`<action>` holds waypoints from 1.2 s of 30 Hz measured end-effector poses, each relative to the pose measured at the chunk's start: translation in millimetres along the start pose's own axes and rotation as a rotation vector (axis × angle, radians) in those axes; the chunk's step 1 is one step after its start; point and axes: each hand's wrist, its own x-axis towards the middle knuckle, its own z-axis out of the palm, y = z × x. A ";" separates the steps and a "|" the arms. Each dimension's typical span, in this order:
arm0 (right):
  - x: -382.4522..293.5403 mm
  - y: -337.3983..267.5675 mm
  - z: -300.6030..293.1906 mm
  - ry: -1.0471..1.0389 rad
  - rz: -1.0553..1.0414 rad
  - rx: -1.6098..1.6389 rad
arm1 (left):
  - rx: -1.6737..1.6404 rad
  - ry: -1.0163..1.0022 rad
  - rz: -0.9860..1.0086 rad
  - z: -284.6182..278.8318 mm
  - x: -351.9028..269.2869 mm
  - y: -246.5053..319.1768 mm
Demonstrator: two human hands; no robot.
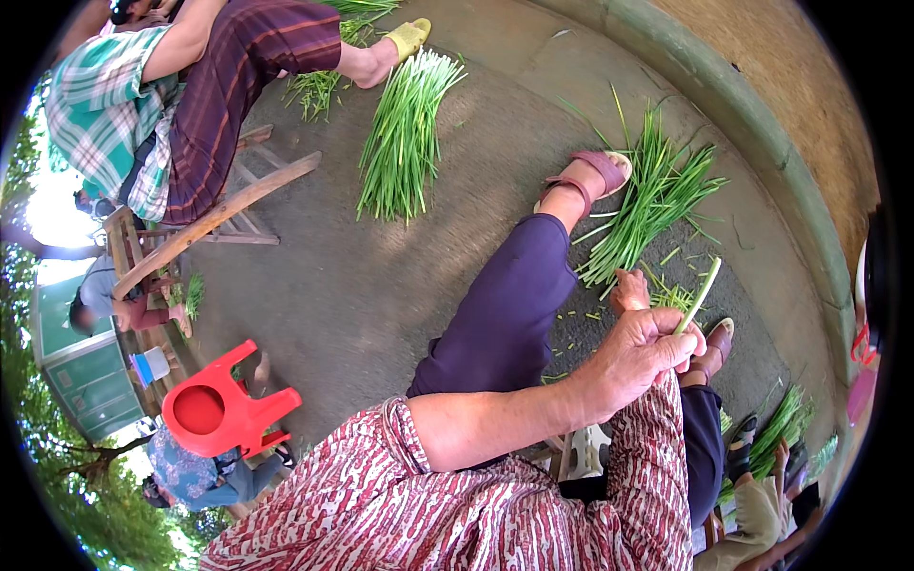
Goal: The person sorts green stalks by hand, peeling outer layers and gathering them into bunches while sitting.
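Note:
My left hand grips a short, pale green stalk piece between thumb and fingers; its free end points up and to the right. Beyond it, partly covered by the left hand and wrist, my right hand is at the lower end of a loose heap of long green chive-like stalks on the ground. Whether those fingers hold any stalk cannot be made out. Cut stalk bits lie scattered beside the right hand. My sandalled left foot rests against the heap.
A neat bunch of white-ended stalks lies on the concrete floor, near a seated person's yellow slipper. To the left are a wooden bench and a red plastic stool. A curved concrete kerb borders the right. Other people sit around.

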 end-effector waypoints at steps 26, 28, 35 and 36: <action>-24.7 -30.7 -63.3 0.261 0.116 0.500 | -0.046 -0.060 0.050 -3.9 3.9 2.5; -26.0 -23.2 -65.4 0.310 0.107 0.549 | 0.012 -0.011 0.103 0.7 4.8 7.0; -49.0 -37.8 -133.0 0.256 0.011 0.653 | 0.083 0.053 0.199 -6.3 9.6 8.7; -58.3 -38.3 -147.0 0.254 0.003 0.675 | 0.074 0.029 0.254 -6.6 11.8 4.7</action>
